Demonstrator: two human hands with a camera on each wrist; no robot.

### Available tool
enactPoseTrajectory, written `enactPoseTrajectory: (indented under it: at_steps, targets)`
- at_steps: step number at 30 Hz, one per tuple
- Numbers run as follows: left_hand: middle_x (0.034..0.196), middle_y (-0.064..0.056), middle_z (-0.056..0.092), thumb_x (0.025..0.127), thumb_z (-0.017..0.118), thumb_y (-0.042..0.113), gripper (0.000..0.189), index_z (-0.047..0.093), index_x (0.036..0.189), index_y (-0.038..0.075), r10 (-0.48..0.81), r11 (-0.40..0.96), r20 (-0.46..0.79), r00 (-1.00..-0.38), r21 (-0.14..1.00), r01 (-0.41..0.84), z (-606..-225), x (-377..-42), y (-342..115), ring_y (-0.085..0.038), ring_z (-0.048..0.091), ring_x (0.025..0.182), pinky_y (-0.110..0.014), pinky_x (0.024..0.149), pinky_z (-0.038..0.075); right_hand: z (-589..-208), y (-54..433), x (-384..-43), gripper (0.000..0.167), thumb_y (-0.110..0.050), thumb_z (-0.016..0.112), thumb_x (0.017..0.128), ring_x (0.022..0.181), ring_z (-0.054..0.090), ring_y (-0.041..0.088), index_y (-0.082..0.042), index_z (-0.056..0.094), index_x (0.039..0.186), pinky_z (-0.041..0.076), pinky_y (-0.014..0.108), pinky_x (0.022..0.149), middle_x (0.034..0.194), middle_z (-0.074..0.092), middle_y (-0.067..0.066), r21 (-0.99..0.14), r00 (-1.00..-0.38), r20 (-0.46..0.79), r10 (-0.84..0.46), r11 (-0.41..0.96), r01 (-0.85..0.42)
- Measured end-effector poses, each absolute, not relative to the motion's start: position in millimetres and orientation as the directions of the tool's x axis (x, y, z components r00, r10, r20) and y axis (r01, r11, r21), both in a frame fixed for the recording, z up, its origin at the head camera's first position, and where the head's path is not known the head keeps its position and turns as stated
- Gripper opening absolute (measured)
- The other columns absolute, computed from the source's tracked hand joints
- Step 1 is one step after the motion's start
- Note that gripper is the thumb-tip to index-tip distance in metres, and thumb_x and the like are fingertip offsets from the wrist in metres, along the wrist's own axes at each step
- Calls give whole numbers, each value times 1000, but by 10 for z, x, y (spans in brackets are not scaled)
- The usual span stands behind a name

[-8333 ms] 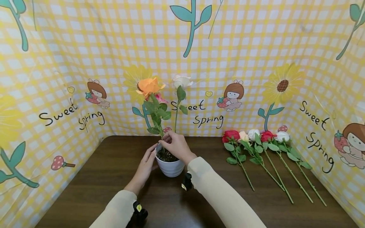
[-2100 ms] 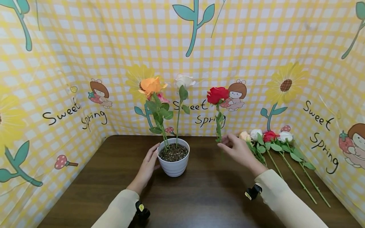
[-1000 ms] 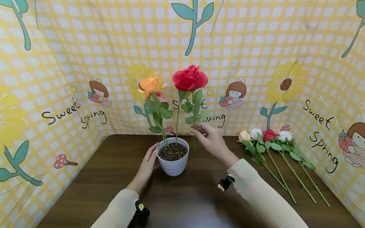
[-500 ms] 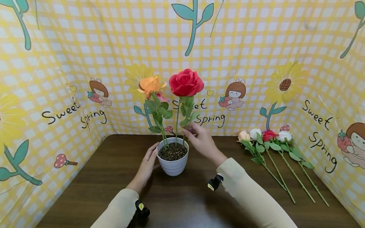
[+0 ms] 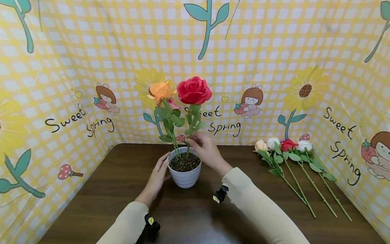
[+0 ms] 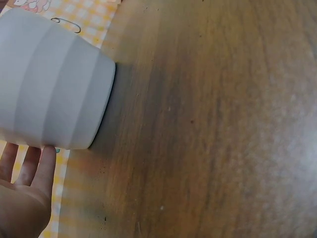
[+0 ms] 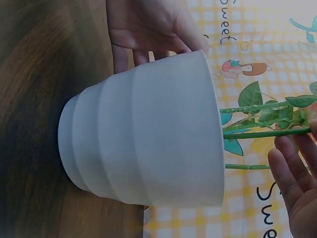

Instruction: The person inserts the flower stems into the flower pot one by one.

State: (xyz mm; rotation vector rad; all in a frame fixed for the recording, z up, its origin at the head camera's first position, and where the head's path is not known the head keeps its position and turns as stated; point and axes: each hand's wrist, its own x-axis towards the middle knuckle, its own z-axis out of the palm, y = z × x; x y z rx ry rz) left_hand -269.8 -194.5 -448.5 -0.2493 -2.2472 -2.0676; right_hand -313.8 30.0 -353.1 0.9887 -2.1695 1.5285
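Observation:
A white ribbed flowerpot (image 5: 185, 179) filled with dark soil stands on the table. My left hand (image 5: 156, 179) rests its extended fingers against the pot's left side, as the left wrist view also shows with the fingers (image 6: 45, 168) at the pot wall. Above the pot, my right hand (image 5: 207, 150) pinches the stem of a red rose (image 5: 194, 90), held upright with its lower stem reaching down past the rim. The orange rose (image 5: 160, 91) and a pink flower (image 5: 172, 103) stand in the pot's left part. The white rose is hidden behind the red bloom.
To the right lie several loose roses: a peach one (image 5: 261, 145), a white one (image 5: 273, 143), a red one (image 5: 287, 145) and another white one (image 5: 304, 145), stems toward the front. A yellow checked cloth (image 5: 262, 44) encloses the brown table (image 5: 122, 179) on three sides.
My right hand has taken the red rose from the row on the right, carried it left and lowered it over the pot, covering the white rose. My left hand stays at the pot.

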Motion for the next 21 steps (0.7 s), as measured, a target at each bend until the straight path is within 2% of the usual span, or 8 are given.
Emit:
enactPoseTrajectory:
  at_steps: [4,12,21]
  targets:
    - [160,-12,26,109,36,45,52,33,155,22,57,92,173,-983,980,178,-4544,-2742,-1960,-33,28,143,-65,104,37,-3556,250,-3169,18,-18,61,103,84,67,19,-5,66,114,55,30,69,98,71,8,-687,-710,605,-360,216,-694]
    - [160,-12,26,109,35,46,52,33,155,21,55,98,179,-982,978,183,-4553,-2749,-1957,-35,28,143,-65,103,38,-3616,183,-3227,7,-15,64,101,63,54,11,-9,65,97,45,27,56,82,65,0,-611,-683,644,-345,305,-731]
    - [161,-11,25,109,35,47,52,33,155,22,50,99,174,-983,979,178,-4551,-2749,-1959,-35,28,143,-65,103,37,-3636,141,-3256,7,-16,63,101,66,57,11,-9,66,101,47,27,57,86,69,3,-630,-702,616,-358,310,-711]
